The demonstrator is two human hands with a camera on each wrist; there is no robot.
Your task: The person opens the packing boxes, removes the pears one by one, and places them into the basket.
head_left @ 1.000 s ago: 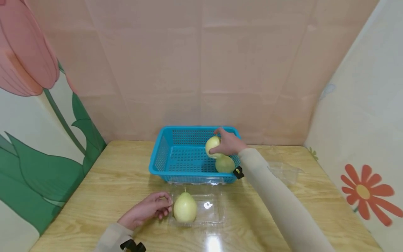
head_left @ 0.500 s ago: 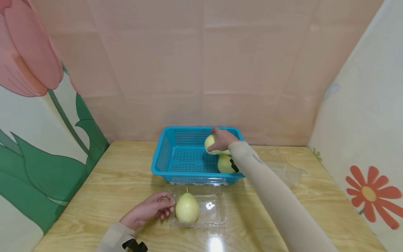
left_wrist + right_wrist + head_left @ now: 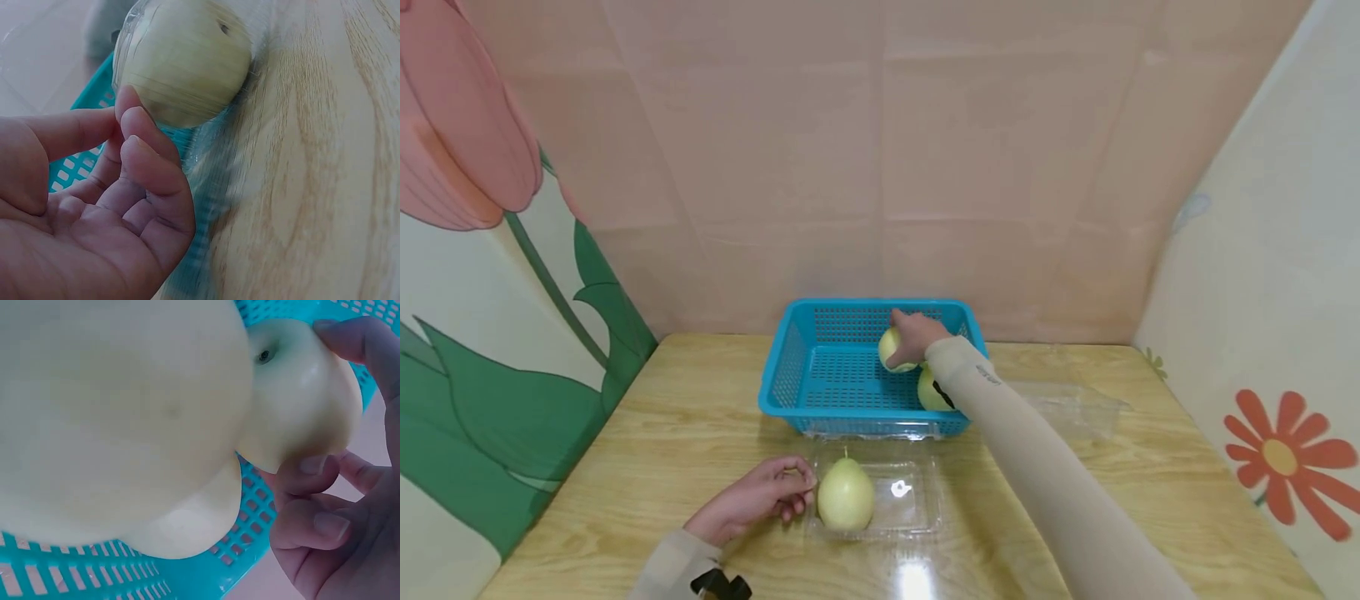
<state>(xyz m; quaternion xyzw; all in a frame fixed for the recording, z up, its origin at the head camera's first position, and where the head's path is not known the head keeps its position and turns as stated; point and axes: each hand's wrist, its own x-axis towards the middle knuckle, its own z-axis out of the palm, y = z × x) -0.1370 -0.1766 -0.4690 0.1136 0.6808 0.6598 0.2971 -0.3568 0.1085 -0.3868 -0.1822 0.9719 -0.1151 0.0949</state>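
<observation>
My right hand [image 3: 917,336] grips a pale yellow-green pear [image 3: 891,348] inside the blue basket [image 3: 778,358]. The right wrist view has the thumb and fingers around this pear [image 3: 306,400], with a larger pear [image 3: 119,412] close to the camera and another pear [image 3: 187,525] partly behind it. From the head, one basket pear [image 3: 929,392] appears below the right wrist. My left hand [image 3: 758,496] pinches the left edge of a clear plastic container [image 3: 910,508] between thumb and fingertips. A pear [image 3: 846,497] stands upright in that container's left part, stem up.
Behind the container, the basket stands toward the back of the wooden table [image 3: 700,400]. Another clear plastic container [image 3: 1075,408] lies right of the basket, partly behind my right sleeve. A pink backdrop [image 3: 880,167] closes off the rear, with flower-patterned panels at both sides.
My right hand has shifted slightly left and lower in the basket, carrying the pear along. The left hand keeps its place at the container's edge.
</observation>
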